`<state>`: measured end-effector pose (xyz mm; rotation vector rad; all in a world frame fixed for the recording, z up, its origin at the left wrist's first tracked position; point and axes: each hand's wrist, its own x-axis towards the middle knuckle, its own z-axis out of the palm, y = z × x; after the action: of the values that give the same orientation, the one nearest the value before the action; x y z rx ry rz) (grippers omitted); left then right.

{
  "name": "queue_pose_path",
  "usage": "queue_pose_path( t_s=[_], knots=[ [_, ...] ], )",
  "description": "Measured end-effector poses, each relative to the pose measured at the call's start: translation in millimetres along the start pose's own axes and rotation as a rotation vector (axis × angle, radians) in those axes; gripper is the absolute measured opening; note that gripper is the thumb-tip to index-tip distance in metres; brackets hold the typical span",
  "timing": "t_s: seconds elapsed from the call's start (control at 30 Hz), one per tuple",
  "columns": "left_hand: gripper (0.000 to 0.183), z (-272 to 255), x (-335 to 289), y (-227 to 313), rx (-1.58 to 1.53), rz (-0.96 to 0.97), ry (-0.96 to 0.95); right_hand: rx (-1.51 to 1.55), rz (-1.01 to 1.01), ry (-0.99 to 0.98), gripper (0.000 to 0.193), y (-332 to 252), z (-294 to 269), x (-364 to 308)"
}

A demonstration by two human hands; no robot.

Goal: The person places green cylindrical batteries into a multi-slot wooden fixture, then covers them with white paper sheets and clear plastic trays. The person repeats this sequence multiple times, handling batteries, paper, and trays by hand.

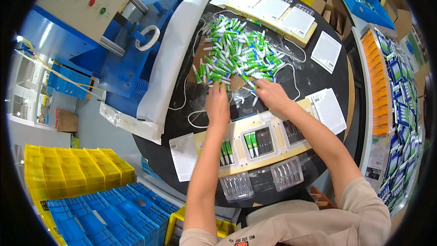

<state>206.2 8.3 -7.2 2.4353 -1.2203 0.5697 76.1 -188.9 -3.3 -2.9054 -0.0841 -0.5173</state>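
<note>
A heap of small green-and-white tubes (pixel 236 54), some with blue parts, covers the middle of the black round table (pixel 177 118). At the heap's near left edge, my left hand (pixel 218 105) has its fingers closed at the tubes, partly hiding what they pinch. Toward the near right edge, my right hand (pixel 272 95) closes its fingertips on a tube. Nearer to me lies a cream fixture (pixel 236 132) holding clear blister trays. The middle blister tray (pixel 264 140) carries a few tubes on its left side; the left one also holds several, partly behind my left forearm.
White cards (pixel 327 109) lie at the fixture's ends, with empty blister trays (pixel 287 173) along the near edge. A second fixture (pixel 273 16) bears white cards at the back. A blue machine (pixel 141 54) stands left, yellow bins (pixel 73 168) lower left, packaged goods (pixel 400 95) right.
</note>
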Motion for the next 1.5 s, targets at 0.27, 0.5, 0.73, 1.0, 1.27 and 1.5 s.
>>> queue_pose_path(
  t_s=[0.27, 0.5, 0.73, 1.0, 1.27, 1.5],
  knots=[
    [0.021, -0.6, 29.9, -26.9, -0.123, 0.002, -0.237, 0.333, 0.189, 0.076, 0.015, -11.2, -17.4, -11.2],
    [0.032, -75.7, -100.0, 100.0, -0.445, -0.233, -0.203, 0.65, 0.588, 0.287, 0.023, -103.1, -52.8, -114.6],
    [0.027, -55.0, -134.0, 127.8, -0.229, 0.002, 0.051, 0.377, 0.475, 0.363, 0.021, -130.9, -27.0, -127.8],
    [0.034, -56.3, -149.4, 126.6, -0.179, -0.001, 0.043, 0.304, 0.424, 0.348, 0.022, -138.9, -15.9, -123.9],
    [0.044, -67.1, -147.4, 121.2, -0.309, -0.016, 0.012, 0.296, 0.5, 0.38, 0.022, -141.4, -13.0, -123.7],
    [0.044, -64.1, -154.5, 119.9, -0.401, 0.014, -0.153, 0.306, 0.52, 0.342, 0.025, -150.2, -15.0, -120.0]
  ],
)
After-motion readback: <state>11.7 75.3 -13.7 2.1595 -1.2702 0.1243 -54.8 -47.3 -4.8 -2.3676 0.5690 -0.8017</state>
